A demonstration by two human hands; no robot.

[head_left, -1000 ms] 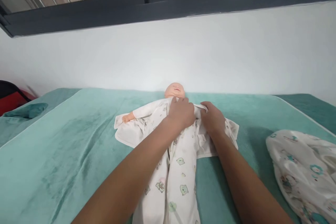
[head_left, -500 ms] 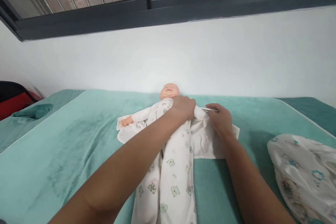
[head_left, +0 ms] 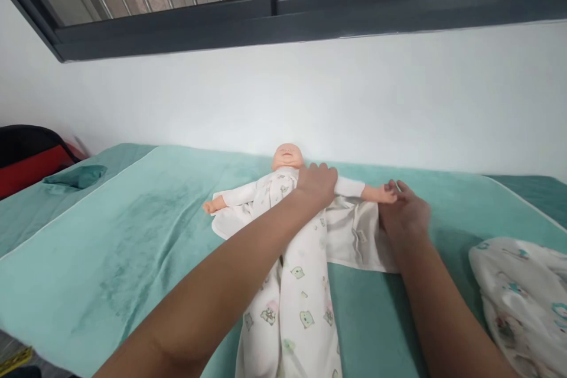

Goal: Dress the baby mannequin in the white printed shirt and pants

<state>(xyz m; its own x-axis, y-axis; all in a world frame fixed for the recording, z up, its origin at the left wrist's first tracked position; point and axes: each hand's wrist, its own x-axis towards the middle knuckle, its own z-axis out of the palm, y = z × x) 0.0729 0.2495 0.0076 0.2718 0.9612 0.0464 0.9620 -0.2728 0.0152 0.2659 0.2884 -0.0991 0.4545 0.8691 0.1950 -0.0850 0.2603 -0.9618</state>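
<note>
A green bedspread (head_left: pixel 186 212) covers the near and middle scene, with a white wall (head_left: pixel 336 94) behind it and a dark window frame (head_left: pixel 177 29) along the far edge. A doll (head_left: pixel 308 257) lies on its back in the middle of the bedspread, its head at the far side near the wall and its legs toward the near edge. It wears a white printed outfit (head_left: pixel 305 307); its arms stretch out left and right. A crumpled patterned cloth (head_left: pixel 518 301) lies at the near right, apart from the doll. White fabric (head_left: pixel 354 239) spreads beneath the doll's right-side arm, and more shows under the arm at left. A black and red object (head_left: pixel 35 168) sits at the far left.

The right hand (head_left: pixel 405 212) is at the end of the doll's right-side arm, two fingertips slightly apart and raised just beside the doll's small hand (head_left: pixel 387 194); whether they grip it, I cannot tell. The left hand (head_left: pixel 318 184) lies over the shoulder on that same side, fingers together and bent; whether they are clamped on the white sleeve (head_left: pixel 351 188) cannot be told.
</note>
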